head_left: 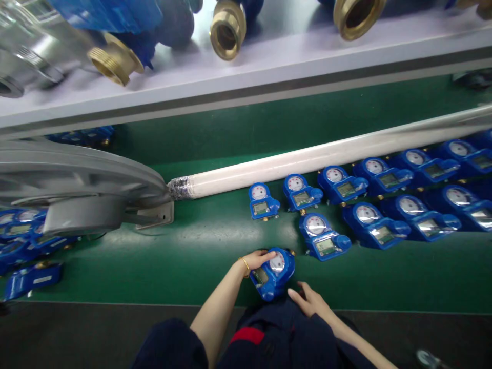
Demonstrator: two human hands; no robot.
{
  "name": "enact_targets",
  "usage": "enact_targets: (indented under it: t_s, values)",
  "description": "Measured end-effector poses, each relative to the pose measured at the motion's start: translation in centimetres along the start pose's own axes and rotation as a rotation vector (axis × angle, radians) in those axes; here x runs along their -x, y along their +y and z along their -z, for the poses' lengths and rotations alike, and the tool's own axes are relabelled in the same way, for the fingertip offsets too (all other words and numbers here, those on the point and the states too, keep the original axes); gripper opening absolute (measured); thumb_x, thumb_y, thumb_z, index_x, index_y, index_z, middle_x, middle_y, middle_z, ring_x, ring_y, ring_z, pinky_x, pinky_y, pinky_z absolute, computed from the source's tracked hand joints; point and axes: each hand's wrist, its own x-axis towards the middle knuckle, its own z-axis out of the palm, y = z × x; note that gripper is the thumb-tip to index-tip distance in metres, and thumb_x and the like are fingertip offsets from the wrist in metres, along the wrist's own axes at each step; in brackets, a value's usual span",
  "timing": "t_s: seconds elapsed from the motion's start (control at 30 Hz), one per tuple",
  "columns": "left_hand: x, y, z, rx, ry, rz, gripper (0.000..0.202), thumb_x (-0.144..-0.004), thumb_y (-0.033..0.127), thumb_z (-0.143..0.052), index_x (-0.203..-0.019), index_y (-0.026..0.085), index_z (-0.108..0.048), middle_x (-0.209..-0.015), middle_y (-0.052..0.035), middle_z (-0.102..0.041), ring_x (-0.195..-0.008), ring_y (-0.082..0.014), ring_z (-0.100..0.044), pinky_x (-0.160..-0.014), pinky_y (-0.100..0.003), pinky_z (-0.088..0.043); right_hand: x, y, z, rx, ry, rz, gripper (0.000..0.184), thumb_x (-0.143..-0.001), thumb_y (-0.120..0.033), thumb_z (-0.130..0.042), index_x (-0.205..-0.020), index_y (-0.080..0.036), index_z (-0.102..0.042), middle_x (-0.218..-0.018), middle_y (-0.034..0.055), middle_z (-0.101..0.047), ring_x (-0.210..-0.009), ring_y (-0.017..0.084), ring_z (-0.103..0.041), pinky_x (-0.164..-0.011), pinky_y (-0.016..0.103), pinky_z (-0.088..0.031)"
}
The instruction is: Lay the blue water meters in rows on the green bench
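Observation:
A blue water meter with a round white dial and a small display lies turned at the front edge of the green bench. My left hand, with a gold bracelet at the wrist, grips its left side, the thumb over the dial. Just right of this meter, my right hand is apart from it, fingers parted and holding nothing. Behind them, a similar water meter ends the front row, and another water meter ends the back row.
More meters run rightward in two rows along a white tube. A grey round metal housing stands on the left, with blue meters around it. Above the bench's back, a white shelf carries larger brass-ended meters.

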Motion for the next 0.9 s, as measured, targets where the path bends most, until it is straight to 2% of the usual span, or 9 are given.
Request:
enact_targets:
  t_s: [0.07, 0.17, 0.23, 0.3, 0.43, 0.6, 0.77, 0.9]
  values:
    - [0.1, 0.1, -0.4, 0.038, 0.011, -0.004, 0.06, -0.056, 0.065, -0.076, -0.092, 0.016, -0.071, -0.104, -0.0135, -0.073, -0.099, -0.0303, -0.067, -0.088, -0.04, -0.054, -0.9, -1.4, -0.4, -0.207, -0.079, 0.023, 0.067, -0.087, -0.058, -0.046, -0.133, -0.009, -0.042, -0.121, 0.0205, -0.062, -0.112, 0.029, -0.061, -0.1, 0.049, -0.048]
    - [0.7, 0.2, -1.6, 0.137, 0.079, -0.015, 0.059, -0.069, 0.063, -0.068, -0.101, 0.013, -0.065, -0.109, -0.0157, -0.071, -0.101, -0.0284, -0.067, -0.09, -0.038, -0.054, -2.9, -4.6, 0.0, -0.325, 0.009, 0.095, 0.076, -0.082, -0.063, -0.047, -0.138, -0.011, -0.039, -0.141, 0.0199, -0.047, -0.13, 0.029, -0.046, -0.112, 0.051, -0.034]
    - [1.0, 0.3, -2.6, 0.248, 0.142, -0.027, 0.057, -0.08, 0.058, -0.059, -0.113, 0.013, -0.056, -0.119, -0.0174, -0.067, -0.105, -0.0253, -0.066, -0.092, -0.036, -0.053, -3.8, -6.5, 1.0, -0.283, 0.096, 0.065, 0.077, -0.082, -0.064, -0.044, -0.136, -0.009, -0.042, -0.14, 0.0203, -0.047, -0.131, 0.03, -0.044, -0.113, 0.051, -0.031]
    - [1.2, 0.4, -3.6, 0.419, 0.178, -0.047, 0.052, -0.084, 0.051, -0.059, -0.118, 0.013, -0.048, -0.123, -0.0187, -0.064, -0.106, -0.0235, -0.065, -0.093, -0.035, -0.053, -4.4, -7.7, 2.1, -0.211, 0.178, 0.041, 0.071, -0.084, -0.063, -0.039, -0.13, -0.009, -0.048, -0.132, 0.0202, -0.054, -0.124, 0.031, -0.05, -0.11, 0.05, -0.035]
    - [1.0, 0.4, -5.1, 0.711, 0.202, -0.077, 0.048, -0.076, 0.042, -0.072, -0.109, 0.014, -0.05, -0.112, -0.0164, -0.067, -0.097, -0.023, -0.067, -0.089, -0.038, -0.055, -4.8, -8.6, 3.6, -0.066, 0.279, 0.086, 0.062, -0.089, -0.059, -0.035, -0.122, -0.011, -0.054, -0.123, 0.0186, -0.06, -0.114, 0.03, -0.056, -0.103, 0.048, -0.042]
    - [0.7, 0.5, -5.9, 0.792, 0.232, -0.086, 0.05, -0.075, 0.046, -0.073, -0.106, 0.015, -0.05, -0.106, -0.0142, -0.066, -0.089, -0.0209, -0.067, -0.081, -0.037, -0.057, -5.5, -9.1, 4.6, 0.099, 0.299, 0.126, 0.067, -0.092, -0.056, -0.031, -0.128, -0.005, -0.053, -0.127, 0.0211, -0.058, -0.119, 0.032, -0.053, -0.104, 0.049, -0.041]
    - [0.5, 0.8, -5.1, 0.799, 0.236, -0.088, 0.054, -0.072, 0.05, -0.074, -0.106, 0.017, -0.049, -0.106, -0.013, -0.065, -0.089, -0.0209, -0.067, -0.081, -0.036, -0.056, -6.0, -9.8, 4.8, 0.162, 0.292, 0.153, 0.061, -0.093, -0.053, -0.032, -0.13, -0.009, -0.053, -0.128, 0.0179, -0.058, -0.119, 0.03, -0.055, -0.104, 0.047, -0.043]
    - [0.7, 0.9, -4.0, 0.77, 0.223, -0.08, 0.055, -0.07, 0.05, -0.075, -0.106, 0.017, -0.05, -0.102, -0.0122, -0.066, -0.088, -0.0211, -0.067, -0.08, -0.036, -0.056, -5.9, -10.1, 4.5, 0.155, 0.274, 0.155, 0.062, -0.093, -0.052, -0.032, -0.131, -0.008, -0.053, -0.129, 0.0182, -0.058, -0.119, 0.03, -0.055, -0.104, 0.047, -0.043]
